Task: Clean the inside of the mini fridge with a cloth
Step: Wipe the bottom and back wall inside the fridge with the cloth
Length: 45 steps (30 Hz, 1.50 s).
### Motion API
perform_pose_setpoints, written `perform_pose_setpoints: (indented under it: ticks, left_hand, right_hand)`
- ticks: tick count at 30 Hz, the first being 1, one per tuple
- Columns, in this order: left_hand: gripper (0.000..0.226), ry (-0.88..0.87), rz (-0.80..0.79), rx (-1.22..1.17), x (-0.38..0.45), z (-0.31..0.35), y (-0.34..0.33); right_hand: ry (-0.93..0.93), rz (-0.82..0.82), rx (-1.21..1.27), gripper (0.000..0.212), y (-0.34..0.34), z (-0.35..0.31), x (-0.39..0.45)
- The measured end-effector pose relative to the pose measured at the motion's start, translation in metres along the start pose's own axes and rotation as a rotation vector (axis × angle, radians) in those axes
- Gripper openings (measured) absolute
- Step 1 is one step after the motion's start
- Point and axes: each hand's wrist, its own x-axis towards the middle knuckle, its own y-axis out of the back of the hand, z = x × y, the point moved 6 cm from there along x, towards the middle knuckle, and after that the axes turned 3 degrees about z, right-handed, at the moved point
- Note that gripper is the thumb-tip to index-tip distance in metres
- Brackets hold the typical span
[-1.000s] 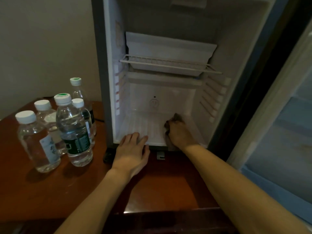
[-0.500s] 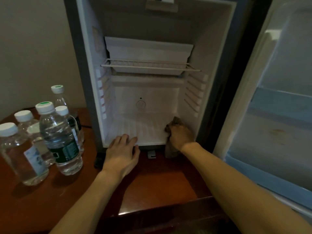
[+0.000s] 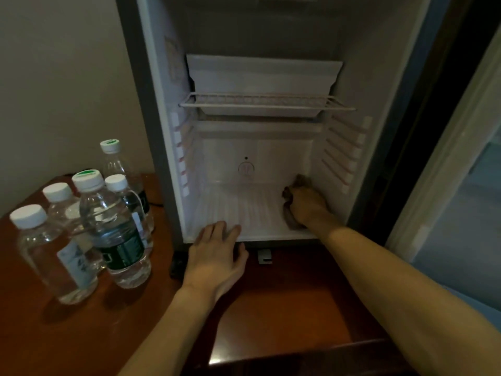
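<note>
Clutching a dark cloth [image 3: 291, 218] on the fridge floor [image 3: 252, 210], right hand [image 3: 306, 204]; left hand [image 3: 217, 256] flat, fingers spread.

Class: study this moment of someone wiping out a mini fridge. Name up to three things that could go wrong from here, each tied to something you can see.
1. The water bottles stand crowded on the wooden table beside the left hand; a stray elbow might topple them.
2. The wire shelf hangs above the right hand, which grips the cloth; lifting carelessly could knock it loose.
3. The open fridge door stands near the right arm and could get bumped.
</note>
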Motion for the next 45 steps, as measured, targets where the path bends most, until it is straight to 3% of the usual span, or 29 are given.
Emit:
perform_pose_setpoints:
  ticks: [6, 13, 21, 32, 39, 45]
  left_hand:
    - [0.055, 0.028, -0.026, -0.028, 0.0, 0.002, 0.001]
    - [0.057, 0.01, -0.035, -0.01, 0.0, 0.003, 0.008]
    - [0.063, 0.021, 0.02, 0.01, -0.002, -0.004, 0.0]
    - [0.06, 0.021, 0.016, 0.023, -0.001, -0.003, -0.003]
    - [0.063, 0.045, -0.012, 0.003, -0.004, 0.0, 0.002]
    - [0.061, 0.05, -0.052, -0.009, -0.004, 0.001, 0.003]
  right_hand:
    - [0.026, 0.099, -0.023, 0.041, 0.004, 0.005, -0.057]
    - [-0.016, -0.018, -0.104, 0.057, 0.01, 0.007, -0.095]
    - [-0.044, 0.112, -0.102, 0.037, 0.005, 0.003, -0.053]
    - [0.042, -0.012, -0.122, 0.045, 0.011, -0.005, -0.001]
    - [0.103, 0.048, -0.108, 0.038, 0.025, -0.006, -0.071]
    - [0.172, 0.017, -0.13, 0.055, 0.034, -0.002, -0.135]
